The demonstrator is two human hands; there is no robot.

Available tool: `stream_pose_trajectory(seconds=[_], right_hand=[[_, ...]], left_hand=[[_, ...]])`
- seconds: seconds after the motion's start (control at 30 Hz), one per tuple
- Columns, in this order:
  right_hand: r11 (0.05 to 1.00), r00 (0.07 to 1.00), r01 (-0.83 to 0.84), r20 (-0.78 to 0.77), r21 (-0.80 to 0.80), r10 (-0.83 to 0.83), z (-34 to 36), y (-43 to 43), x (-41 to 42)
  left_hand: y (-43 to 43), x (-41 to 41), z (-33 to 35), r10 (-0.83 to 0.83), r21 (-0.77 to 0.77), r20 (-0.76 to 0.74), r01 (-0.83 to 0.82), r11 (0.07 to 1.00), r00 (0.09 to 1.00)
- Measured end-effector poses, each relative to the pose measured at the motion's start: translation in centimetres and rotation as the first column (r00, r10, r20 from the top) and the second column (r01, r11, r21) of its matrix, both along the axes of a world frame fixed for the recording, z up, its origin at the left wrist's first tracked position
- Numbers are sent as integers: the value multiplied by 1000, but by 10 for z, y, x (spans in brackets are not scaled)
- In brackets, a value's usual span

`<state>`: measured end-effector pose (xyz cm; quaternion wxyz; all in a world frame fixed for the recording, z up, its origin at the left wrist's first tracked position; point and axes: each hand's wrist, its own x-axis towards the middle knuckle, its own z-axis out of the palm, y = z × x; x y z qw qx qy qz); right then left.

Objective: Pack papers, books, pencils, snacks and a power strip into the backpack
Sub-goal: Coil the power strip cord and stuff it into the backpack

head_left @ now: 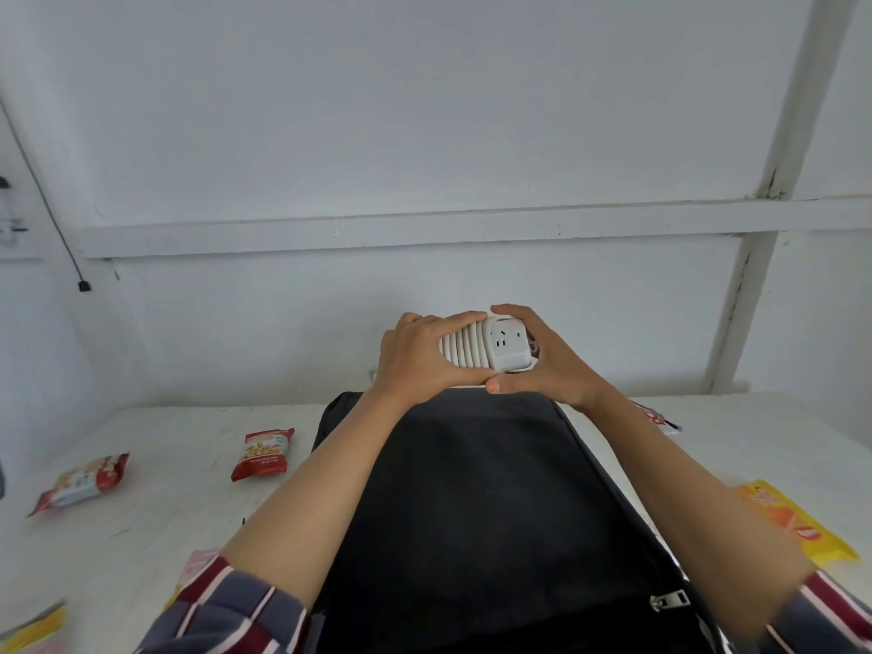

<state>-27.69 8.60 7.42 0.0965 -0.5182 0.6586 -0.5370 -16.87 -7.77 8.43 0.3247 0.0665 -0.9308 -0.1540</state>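
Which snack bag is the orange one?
The orange snack bag lies on the table, right of the black backpack. Left of the backpack, the nearer bag and the farther bag are both red.

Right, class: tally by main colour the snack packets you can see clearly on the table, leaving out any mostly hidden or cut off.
Red snack packets: 2
Orange-yellow snack packet: 1
Total: 3
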Motion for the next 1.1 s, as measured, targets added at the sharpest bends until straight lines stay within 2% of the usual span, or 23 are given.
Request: stream_pose_trajectory(seconds=[0.07,0.2,0.37,0.53,0.63,0.7,0.77,0.83,0.93,1.0,1.1], right_hand=[[1000,1000,-17,-26,-4,17,1,1,2],[999,995,-28,-97,36,32,-5,3,-1],[998,988,23,-155,64,-12,-14,4,-1],[995,973,93,-208,-27,-97,-17,6,5],[991,970,97,-215,-94,-115,-22,5,7],[990,978,82,-183,-117,-103,-27,3,6],[988,985,64,-150,-138,-85,-30,1,6],[981,990,51,-117,-185,-74,-30,-1,7],[973,996,71,-43,-218,-83,-26,-3,8],[982,997,49,-47,-184,-59,-25,-6,8],[988,999,45,4,-146,-45,-25,-8,8]], left_hand=[[-1,1,0,-28,59,37,26,998,999],[-6,0,4,-140,289,164,88,953,976],[-6,-4,6,-250,344,321,133,930,914],[-5,-5,4,-254,306,381,138,942,889],[-4,-4,7,-221,181,405,159,971,887],[-3,-2,8,-114,-13,372,128,992,921],[-2,1,4,-58,-190,232,104,976,971],[-1,4,-11,-92,-323,34,98,941,995],[-4,-1,-37,-113,-570,-169,-4,822,979],[-7,-5,-43,-74,-633,-234,-94,768,969],[-6,-9,-43,-56,-592,-274,-122,796,960]])
